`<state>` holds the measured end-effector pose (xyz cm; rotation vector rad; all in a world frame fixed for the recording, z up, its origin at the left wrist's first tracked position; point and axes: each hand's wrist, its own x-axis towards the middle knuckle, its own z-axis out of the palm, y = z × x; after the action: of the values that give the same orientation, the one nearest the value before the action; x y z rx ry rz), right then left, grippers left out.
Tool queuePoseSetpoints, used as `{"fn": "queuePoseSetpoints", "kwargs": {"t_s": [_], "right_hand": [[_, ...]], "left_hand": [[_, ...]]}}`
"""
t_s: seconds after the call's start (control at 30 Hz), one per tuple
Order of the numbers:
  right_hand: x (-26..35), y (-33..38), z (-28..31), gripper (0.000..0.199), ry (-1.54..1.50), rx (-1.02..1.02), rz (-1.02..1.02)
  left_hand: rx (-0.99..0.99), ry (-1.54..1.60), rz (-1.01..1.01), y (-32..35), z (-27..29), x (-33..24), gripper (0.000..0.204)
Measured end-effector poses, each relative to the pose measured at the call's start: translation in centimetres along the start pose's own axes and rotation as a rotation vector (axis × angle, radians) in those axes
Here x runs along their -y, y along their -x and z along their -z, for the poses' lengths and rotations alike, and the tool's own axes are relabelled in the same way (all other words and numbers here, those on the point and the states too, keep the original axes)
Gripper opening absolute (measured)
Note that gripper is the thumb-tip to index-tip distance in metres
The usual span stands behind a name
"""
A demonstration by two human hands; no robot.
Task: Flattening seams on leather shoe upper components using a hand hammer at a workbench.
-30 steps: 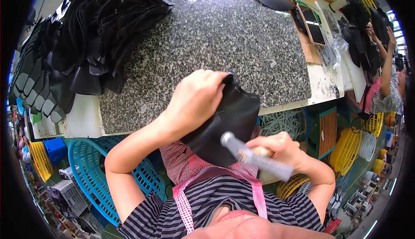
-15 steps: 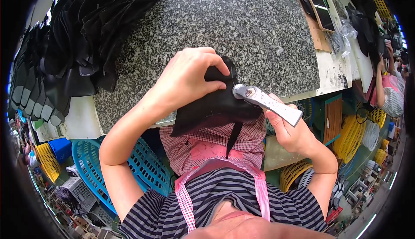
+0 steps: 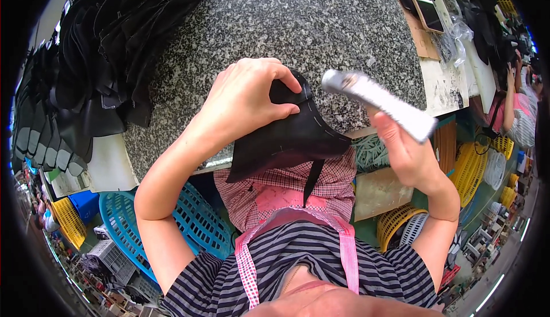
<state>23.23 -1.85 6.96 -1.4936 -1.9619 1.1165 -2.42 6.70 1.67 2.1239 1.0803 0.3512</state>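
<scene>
A black leather piece [image 3: 286,139] with pale marks along its curved edge lies over the near edge of the speckled stone slab [image 3: 286,25]. My left hand [image 3: 249,91] rests on it, thumb and forefinger pinching its upper edge. A metal hammer [image 3: 378,102] is gripped in my right hand [image 3: 404,151], whose fingers wrap round the handle below the head. The hammer head hangs to the right of the leather, apart from it. Most of the handle is hidden by the hammer head and my hand.
Stacks of black leather pieces [image 3: 91,48] fill the left of the bench. At the upper right lie a phone-like device [image 3: 424,2] and clear plastic [image 3: 458,39]. A blue basket [image 3: 123,219] stands below left, yellow baskets [image 3: 472,168] at right. Another person [image 3: 518,111] works far right.
The hammer has lifted off the leather's edge and moved up and to the right with my right hand. My left hand keeps its pinch on the leather.
</scene>
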Motion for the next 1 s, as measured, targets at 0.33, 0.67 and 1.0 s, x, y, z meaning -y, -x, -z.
{"fn": "queuePoseSetpoints", "kwargs": {"t_s": [0.33,0.67,1.0], "right_hand": [[-0.7,-0.5,-1.2,0.023,0.02,-0.026,0.018],[-0.6,-1.1,-1.6,0.013,0.06,0.154,-0.062],[-0.5,-1.4,-2.3,0.011,0.119,0.081,0.033]], "left_hand": [[0.048,-0.075,0.022,0.1,0.4,-0.7,0.027],[-0.17,0.034,-0.02,4.1,-1.3,1.0,0.023],[-0.127,0.056,-0.066,4.1,-1.2,1.1,0.02]]}}
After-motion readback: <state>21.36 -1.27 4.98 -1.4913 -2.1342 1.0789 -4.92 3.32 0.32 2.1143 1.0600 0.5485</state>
